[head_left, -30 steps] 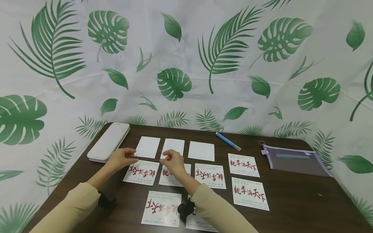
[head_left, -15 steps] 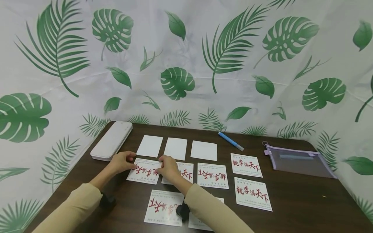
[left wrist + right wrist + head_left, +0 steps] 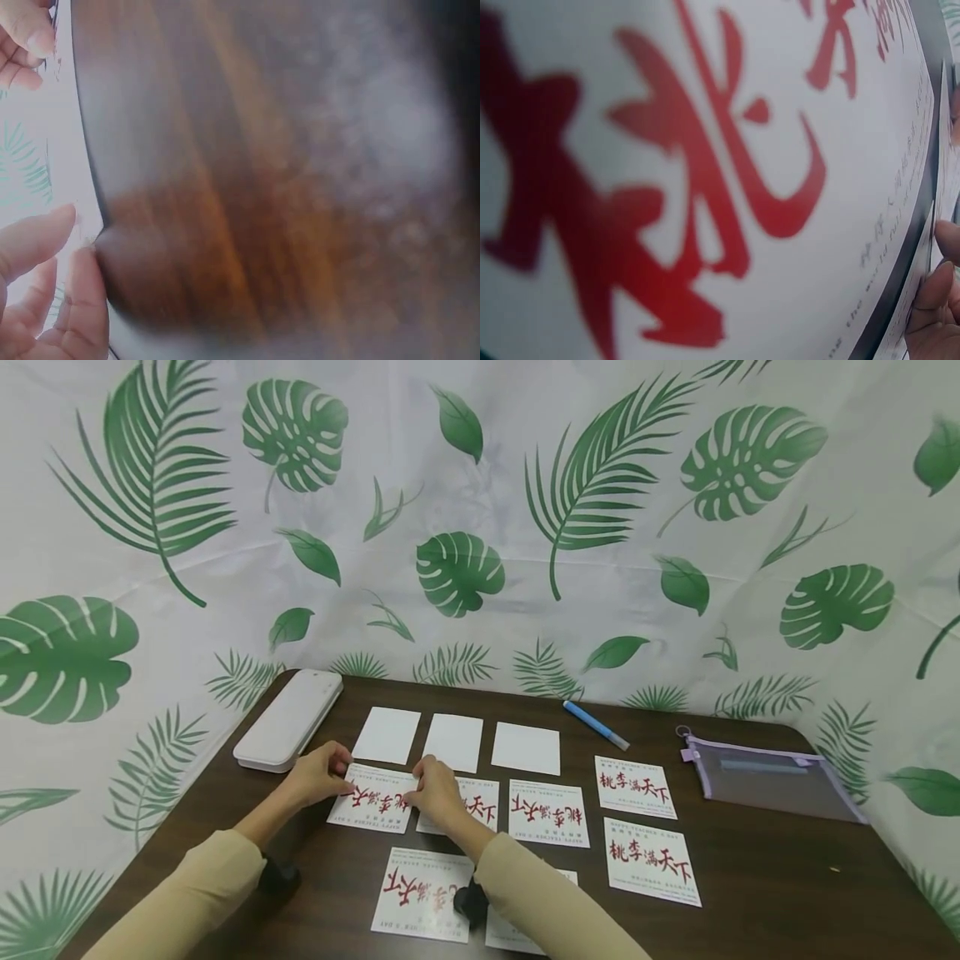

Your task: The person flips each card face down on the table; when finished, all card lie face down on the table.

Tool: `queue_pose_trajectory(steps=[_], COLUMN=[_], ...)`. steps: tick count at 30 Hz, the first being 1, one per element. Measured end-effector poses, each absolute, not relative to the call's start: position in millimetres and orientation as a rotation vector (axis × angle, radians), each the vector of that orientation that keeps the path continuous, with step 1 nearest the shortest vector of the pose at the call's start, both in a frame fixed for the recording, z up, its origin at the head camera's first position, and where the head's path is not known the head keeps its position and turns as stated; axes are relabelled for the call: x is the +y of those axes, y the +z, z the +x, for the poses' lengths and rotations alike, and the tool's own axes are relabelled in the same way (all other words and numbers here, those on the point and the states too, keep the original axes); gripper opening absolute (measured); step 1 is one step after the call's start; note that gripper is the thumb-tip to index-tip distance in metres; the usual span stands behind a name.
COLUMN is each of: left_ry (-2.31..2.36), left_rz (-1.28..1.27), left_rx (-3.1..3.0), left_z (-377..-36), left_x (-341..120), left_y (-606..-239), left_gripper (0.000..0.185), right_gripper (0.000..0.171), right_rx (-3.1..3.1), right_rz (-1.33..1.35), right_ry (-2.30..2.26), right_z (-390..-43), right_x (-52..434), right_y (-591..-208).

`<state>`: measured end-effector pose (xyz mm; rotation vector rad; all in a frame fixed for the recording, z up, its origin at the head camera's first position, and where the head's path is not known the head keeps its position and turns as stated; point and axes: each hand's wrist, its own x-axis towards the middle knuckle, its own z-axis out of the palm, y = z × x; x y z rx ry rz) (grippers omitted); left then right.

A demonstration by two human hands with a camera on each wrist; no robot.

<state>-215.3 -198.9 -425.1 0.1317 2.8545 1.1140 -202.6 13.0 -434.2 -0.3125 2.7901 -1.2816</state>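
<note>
Both hands (image 3: 378, 781) lower now, on printed card (image 3: 372, 798), its fingertip contact hidden.

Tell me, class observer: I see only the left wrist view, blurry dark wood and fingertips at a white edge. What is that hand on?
Observer: The left hand holds the left edge of a white rectangular card with red characters.
Operator: Where is the other hand?
Observer: The right hand holds the same card's right edge.
Operator: What lies behind the card?
Observer: Three blank white cards in a row, and a white oblong case to their left.
Operator: Anything on the far side?
Observer: A blue pen and a purple mesh zip pouch.
</note>
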Motion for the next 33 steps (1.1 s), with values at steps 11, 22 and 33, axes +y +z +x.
queue_pose_trajectory(steps=[11,22,33], left_ry=[1.331,1.605,2.026], left_rz=[0.179,0.032,-0.053], left_rx=[2.758,2.417,2.231], left_z=[-211,-213,-213], left_x=[-202,-206,-177], left_y=[-419,-397,-388], left_gripper=[0.036,0.036,0.028], right_gripper=[0.034,0.023,0.023], right_rx=[2.804,2.488,3.032], right_rz=[-0.287,-0.15,-0.77], right_ry=[-1.33,-1.884,-1.571], right_z=[-200,-202,-189], right_x=[14,18,10], right_y=[-435,-427,-404])
